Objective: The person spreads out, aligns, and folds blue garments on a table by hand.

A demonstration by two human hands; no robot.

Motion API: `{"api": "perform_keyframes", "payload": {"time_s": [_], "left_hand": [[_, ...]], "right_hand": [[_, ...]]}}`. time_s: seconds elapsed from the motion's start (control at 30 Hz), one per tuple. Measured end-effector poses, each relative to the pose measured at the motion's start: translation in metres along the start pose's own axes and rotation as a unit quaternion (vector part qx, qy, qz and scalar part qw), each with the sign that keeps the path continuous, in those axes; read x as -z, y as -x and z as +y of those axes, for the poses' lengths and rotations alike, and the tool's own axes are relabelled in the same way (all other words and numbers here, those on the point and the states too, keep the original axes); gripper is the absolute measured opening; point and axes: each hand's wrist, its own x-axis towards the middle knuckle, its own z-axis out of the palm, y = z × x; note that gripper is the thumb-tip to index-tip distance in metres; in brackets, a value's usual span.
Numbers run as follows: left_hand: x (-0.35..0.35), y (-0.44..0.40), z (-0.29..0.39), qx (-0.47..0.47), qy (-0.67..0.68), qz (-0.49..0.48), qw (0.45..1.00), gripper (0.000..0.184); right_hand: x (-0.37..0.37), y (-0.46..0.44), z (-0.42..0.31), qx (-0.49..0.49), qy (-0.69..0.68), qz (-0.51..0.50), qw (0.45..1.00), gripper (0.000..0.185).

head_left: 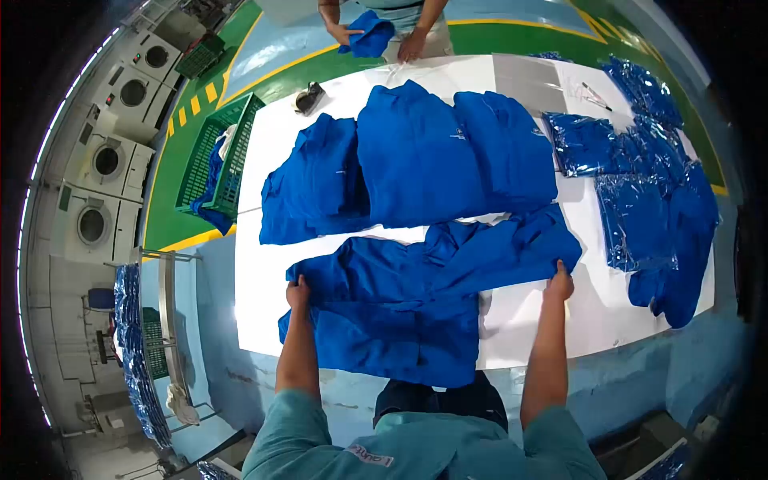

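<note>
A blue garment (pixel 392 268) lies spread across the near part of the white table (pixel 512 336), its lower part hanging toward my body. My left hand (pixel 298 294) is closed on its left end. At the right end, my right hand (pixel 561 283) grips the cloth near the edge. Just beyond it lie folded blue garments in stacks: one on the left (pixel 320 176), a larger one in the middle (pixel 416 152) and one on the right (pixel 508 152).
Plastic-wrapped blue garments (pixel 636 220) are piled at the right. A green crate (pixel 240 152) stands by the table's left edge. Across the table, a person holds blue cloth (pixel 370 36). A dark object (pixel 309 98) and a pen (pixel 596 98) lie on the table.
</note>
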Motion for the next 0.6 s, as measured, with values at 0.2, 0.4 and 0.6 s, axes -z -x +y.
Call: {"api": "perform_keyframes", "payload": {"time_s": [0.2,0.4,0.6], "left_hand": [[0.078,-0.071,0.082,0.010,0.120,-0.069,0.990,0.047],[0.151,-0.143,0.119,0.091,0.321,-0.091,0.938,0.036],[0.156,-0.194,0.096,0.139,0.405,0.020,0.904,0.028]], "right_hand": [[0.048,-0.120,-0.037,-0.108,0.075,-0.213,0.968,0.033],[0.047,-0.098,-0.077,-0.085,0.081,-0.228,0.967,0.035],[0.038,-0.130,-0.050,-0.147,-0.161,-0.297,0.930,0.037]]}}
